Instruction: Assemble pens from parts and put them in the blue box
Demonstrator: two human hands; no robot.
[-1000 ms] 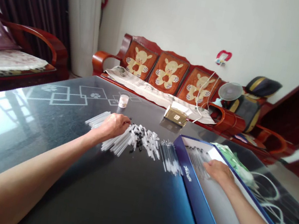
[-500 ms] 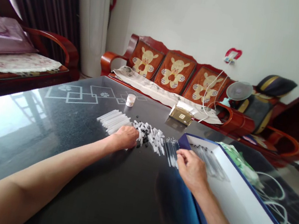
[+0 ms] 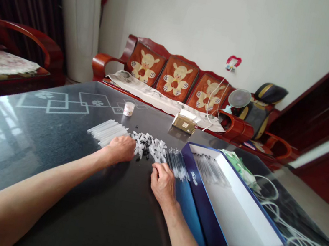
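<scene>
Dark glossy table (image 3: 108, 223). Left hand (image 3: 122, 149) curled at the near right end of a row of clear tubes (image 3: 104, 130), left of centre; fingers bunched, cannot tell whether anything is held. Right hand (image 3: 164, 182) near side of a loose heap of small white and black pieces (image 3: 157, 149); thumb and fingers close together, narrow grip, contents unclear. Just right of the heap, a bundle of thin dark-tipped rods (image 3: 177, 163), beside the left wall of a blue box (image 3: 202, 197). Inside, at its far end, more slender clear sticks (image 3: 212, 169) lie together.
</scene>
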